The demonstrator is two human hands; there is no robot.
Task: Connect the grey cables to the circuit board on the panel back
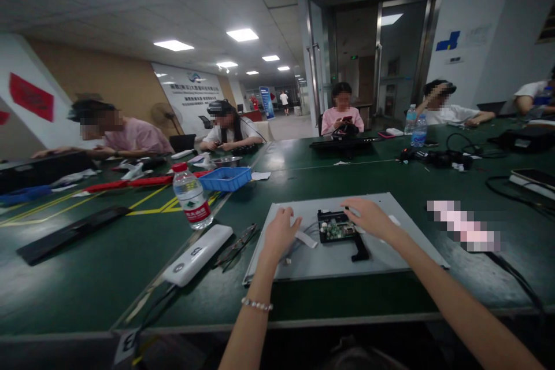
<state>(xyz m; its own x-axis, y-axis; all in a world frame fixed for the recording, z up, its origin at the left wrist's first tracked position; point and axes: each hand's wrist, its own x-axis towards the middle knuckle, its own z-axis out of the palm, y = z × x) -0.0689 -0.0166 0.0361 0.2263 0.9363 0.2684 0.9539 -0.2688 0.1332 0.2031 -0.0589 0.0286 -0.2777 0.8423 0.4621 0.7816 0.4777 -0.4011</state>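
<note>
A flat grey metal panel [303, 269], like the back of a display, lies on the table before me. On it sits a black plastic bracket [361, 248] around a green circuit board [340, 230]. My left hand [281, 232] is over the panel's left part, fingers apart and holding nothing, beside a white ribbon cable [307, 239] and thin grey wires. At the bracket's upper right corner, my right hand [373, 218] has its thumb and fingertips closed on the dark edge; the exact contact is small and blurred.
Left of the panel are glasses [236, 247], a white power bank [199, 255] with a cable, a water bottle [191, 196] and a blue basket [225, 179]. A long black strip [73, 234] lies farther left. Several people sit around the green table [277, 167].
</note>
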